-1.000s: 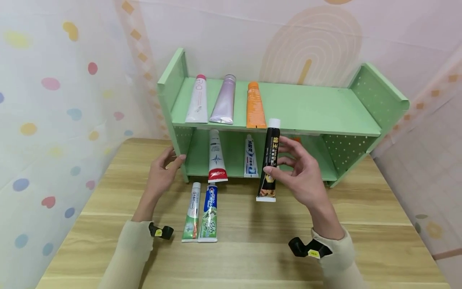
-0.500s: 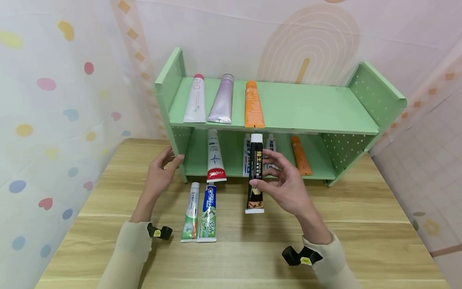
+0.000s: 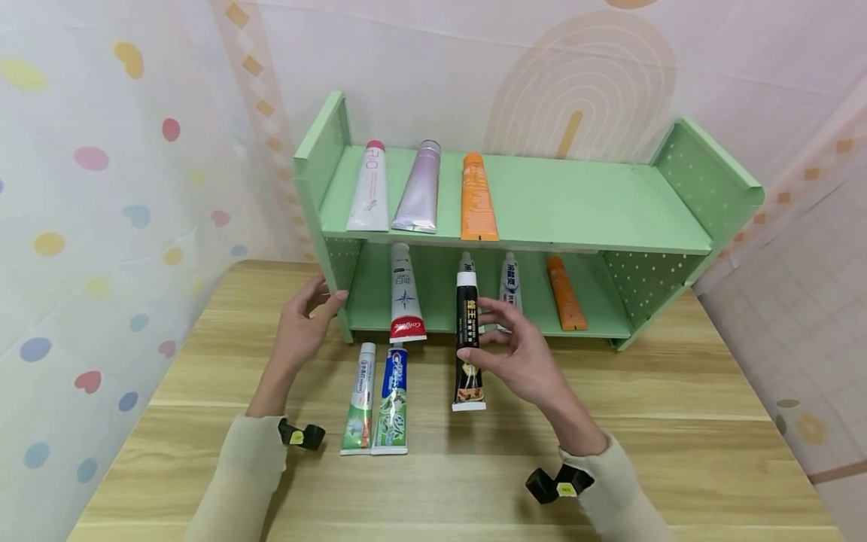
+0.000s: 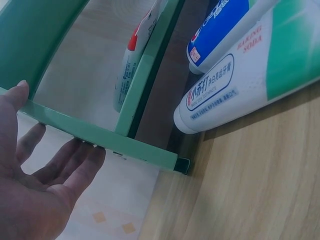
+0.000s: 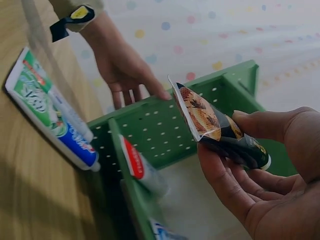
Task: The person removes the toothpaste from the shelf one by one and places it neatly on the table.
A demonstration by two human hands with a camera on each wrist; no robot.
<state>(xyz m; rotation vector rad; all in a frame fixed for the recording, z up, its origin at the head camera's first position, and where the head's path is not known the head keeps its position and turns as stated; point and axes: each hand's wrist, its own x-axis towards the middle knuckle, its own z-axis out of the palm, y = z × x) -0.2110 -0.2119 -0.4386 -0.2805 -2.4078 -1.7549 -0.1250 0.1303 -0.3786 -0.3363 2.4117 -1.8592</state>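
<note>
My right hand (image 3: 518, 354) holds a black toothpaste tube (image 3: 467, 331) with a white cap, thumb on its near face and fingers behind. The tube stands cap up in front of the lower shelf, overlapping a blue-and-white toothpaste tube (image 3: 466, 262) behind it. In the right wrist view, the crimped end of the black tube (image 5: 200, 112) points away from my palm. At the left, my left hand (image 3: 305, 320) holds the side panel of the green shelf rack (image 4: 95, 127), thumb over its edge and fingers on the outer face.
Two green-ended toothpaste tubes (image 3: 375, 406) lie side by side on the wooden table (image 3: 433, 497). On the lower shelf are a Colgate tube (image 3: 406, 297), another blue-and-white tube (image 3: 510, 278) and an orange tube (image 3: 566, 293). White, lilac and orange tubes (image 3: 479, 199) lie on the top shelf.
My right hand has carried the black tube leftward and lower, in front of one blue-and-white tube; another and the lower orange tube have come into view. My left hand stays on the rack.
</note>
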